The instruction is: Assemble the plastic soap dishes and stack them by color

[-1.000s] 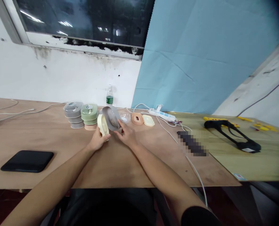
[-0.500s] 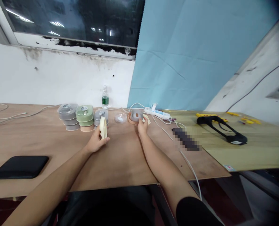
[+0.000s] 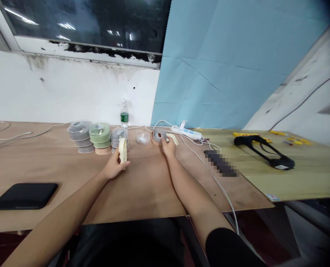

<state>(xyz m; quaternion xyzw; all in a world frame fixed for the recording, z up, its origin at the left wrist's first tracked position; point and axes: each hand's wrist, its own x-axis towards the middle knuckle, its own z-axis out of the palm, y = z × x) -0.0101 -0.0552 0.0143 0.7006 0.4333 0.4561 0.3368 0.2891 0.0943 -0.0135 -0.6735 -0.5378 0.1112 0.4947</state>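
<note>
Head view, left hand: your left hand [image 3: 113, 167] pinches a cream lid [image 3: 122, 149] upright on edge, above the table [image 3: 142, 189].
Head view, right hand: your right hand [image 3: 169, 146] rests loosely curled, fingertips at a grey-topped box [image 3: 158, 135]; grip cannot be told.
Head view, nearby: stacked boxes [image 3: 94, 138] just left of the lid; bottle [image 3: 124, 115] behind.

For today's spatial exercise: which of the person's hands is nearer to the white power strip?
Right. The right hand lies just in front of the white power strip; the left hand, holding a cream container, is farther left.
</note>
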